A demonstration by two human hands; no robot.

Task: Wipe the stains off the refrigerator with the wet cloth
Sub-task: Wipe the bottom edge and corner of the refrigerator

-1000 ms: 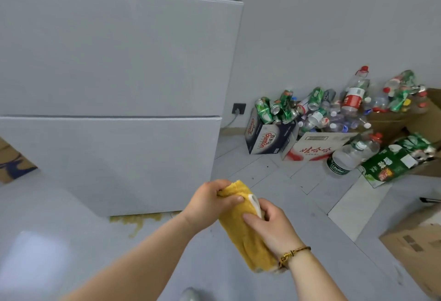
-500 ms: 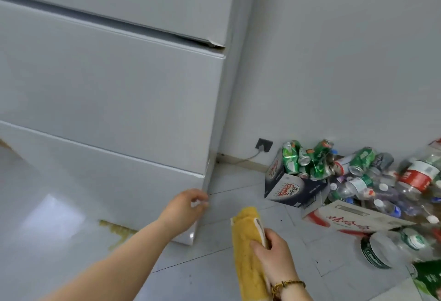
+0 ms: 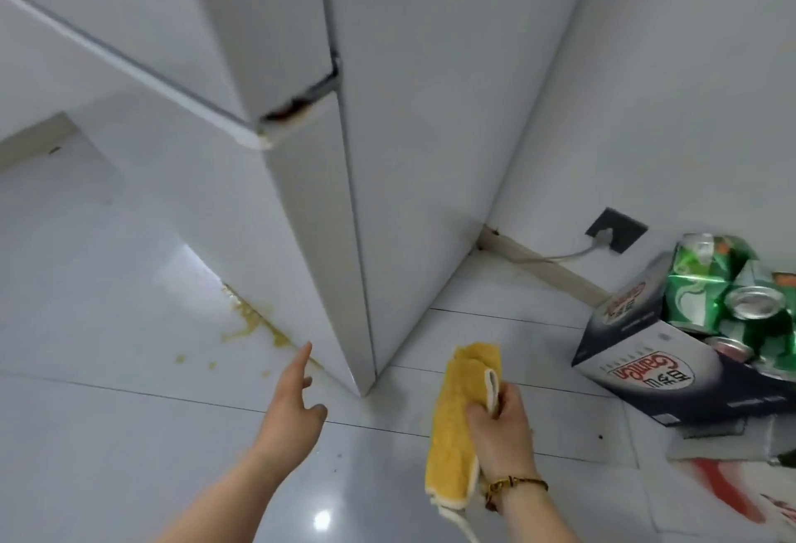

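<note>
Left hand (image 3: 290, 407) holds nothing, its forefinger stretched toward the bottom edge of the refrigerator (image 3: 409, 155), the other fingers loosely bent; whether the tip touches the door cannot be told. Right hand (image 3: 499, 430) grips the folded yellow cloth (image 3: 454, 426), held upright above the floor (image 3: 107, 370) just off the refrigerator's front corner. Yellow stains (image 3: 252, 318) smear the floor along the refrigerator's foot. A box (image 3: 637, 353) of crushed green cans (image 3: 706, 284) stands at right.

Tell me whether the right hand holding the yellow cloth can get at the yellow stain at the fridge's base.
Probably yes. The stain lies low by the refrigerator with open floor before it; only the left hand sits between it and the cloth in the right hand.
</note>
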